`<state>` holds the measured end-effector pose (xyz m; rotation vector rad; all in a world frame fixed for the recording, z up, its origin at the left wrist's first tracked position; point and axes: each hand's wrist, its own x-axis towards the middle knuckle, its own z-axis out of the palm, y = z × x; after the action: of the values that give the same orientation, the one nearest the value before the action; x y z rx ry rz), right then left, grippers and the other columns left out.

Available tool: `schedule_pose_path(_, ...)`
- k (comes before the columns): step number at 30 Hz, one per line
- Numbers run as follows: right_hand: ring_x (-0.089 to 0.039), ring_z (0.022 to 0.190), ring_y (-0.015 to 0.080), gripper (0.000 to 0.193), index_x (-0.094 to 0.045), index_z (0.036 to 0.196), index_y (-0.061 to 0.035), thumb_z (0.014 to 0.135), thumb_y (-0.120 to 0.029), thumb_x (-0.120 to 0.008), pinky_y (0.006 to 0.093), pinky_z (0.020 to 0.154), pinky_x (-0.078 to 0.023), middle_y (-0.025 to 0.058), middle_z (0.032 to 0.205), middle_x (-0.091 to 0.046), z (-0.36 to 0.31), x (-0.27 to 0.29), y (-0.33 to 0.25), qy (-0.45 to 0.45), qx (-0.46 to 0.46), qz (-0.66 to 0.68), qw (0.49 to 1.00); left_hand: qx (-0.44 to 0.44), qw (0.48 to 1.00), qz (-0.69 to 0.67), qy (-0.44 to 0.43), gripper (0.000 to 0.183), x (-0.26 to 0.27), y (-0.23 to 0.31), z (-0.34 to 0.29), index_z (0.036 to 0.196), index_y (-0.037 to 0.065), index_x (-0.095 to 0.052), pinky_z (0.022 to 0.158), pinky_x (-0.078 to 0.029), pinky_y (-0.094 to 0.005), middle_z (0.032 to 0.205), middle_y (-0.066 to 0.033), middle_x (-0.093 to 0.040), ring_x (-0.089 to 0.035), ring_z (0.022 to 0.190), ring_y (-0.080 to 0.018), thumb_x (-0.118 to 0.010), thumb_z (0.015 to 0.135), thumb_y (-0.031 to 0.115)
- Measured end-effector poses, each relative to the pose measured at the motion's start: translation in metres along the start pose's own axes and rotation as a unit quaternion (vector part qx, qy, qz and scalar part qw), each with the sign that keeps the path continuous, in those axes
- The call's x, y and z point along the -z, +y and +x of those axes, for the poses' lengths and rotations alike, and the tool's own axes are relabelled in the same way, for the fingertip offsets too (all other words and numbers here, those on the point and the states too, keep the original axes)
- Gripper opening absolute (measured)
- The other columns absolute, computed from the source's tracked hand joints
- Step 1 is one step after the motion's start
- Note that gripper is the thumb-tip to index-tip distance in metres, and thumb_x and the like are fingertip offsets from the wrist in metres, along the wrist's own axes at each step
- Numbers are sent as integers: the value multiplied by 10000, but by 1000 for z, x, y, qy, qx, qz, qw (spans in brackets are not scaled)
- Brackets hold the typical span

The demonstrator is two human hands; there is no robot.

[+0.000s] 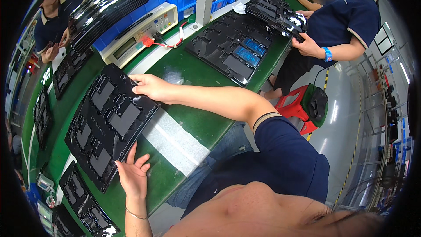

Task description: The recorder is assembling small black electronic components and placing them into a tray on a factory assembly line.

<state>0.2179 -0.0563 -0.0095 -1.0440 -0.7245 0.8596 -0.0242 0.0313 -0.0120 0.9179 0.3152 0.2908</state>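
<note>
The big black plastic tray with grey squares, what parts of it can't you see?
Head view only:
- Black moulded plastic tray: its underside is hidden against the green table.
- Right hand: fingertips at the tray's top edge, grip too small to tell.
- Left hand: palm faces down, so contact is hidden.
- Grey squares: too small to identify.

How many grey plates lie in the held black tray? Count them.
4 grey plates in the black tray: top, right, left, bottom; glare may hide more.
</note>
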Motion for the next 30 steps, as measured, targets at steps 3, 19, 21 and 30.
schedule_pose_path(3, -556, 784, 76, 422, -382, 1254, 11, 842, -25, -466, 227, 697, -460, 52, 894, -605, 9, 12, 26, 57, 72, -167, 982, 46, 998, -40, 24, 495, -2, 1, 4, 1231, 48, -389, 637, -513, -261, 1289, -192, -394, -601, 852, -212, -376, 911, 424)
schedule_pose_path(19, -445, 656, 82, 445, -434, 1196, 52, 827, -154, -573, 242, 591, -401, 15, 721, -476, 14, 10, 19, 20, 125, -151, 980, 31, 998, -25, 46, 267, 10, -7, 0, 947, 33, -580, 603, -438, -209, 1064, -132, -597, -526, 662, -118, -455, 905, 265)
schedule_pose_path(21, -457, 646, 97, 444, -440, 1187, 53, 823, -162, -576, 252, 595, -407, 29, 712, -484, 13, 11, 22, 34, 126, -197, 972, 26, 998, -16, 60, 277, 7, -8, -1, 935, 16, -574, 593, -424, -206, 1053, -130, -602, -511, 653, -108, -452, 907, 263)
schedule_pose_path(30, -513, 623, 161, 434, -479, 1167, 21, 829, -237, -567, 307, 609, -425, 65, 676, -519, 11, 10, 16, 8, 51, -363, 930, 52, 994, -4, 94, 267, -11, -2, -1, 943, 22, -519, 604, -439, -197, 1152, -171, -534, -532, 699, -99, -417, 919, 268)
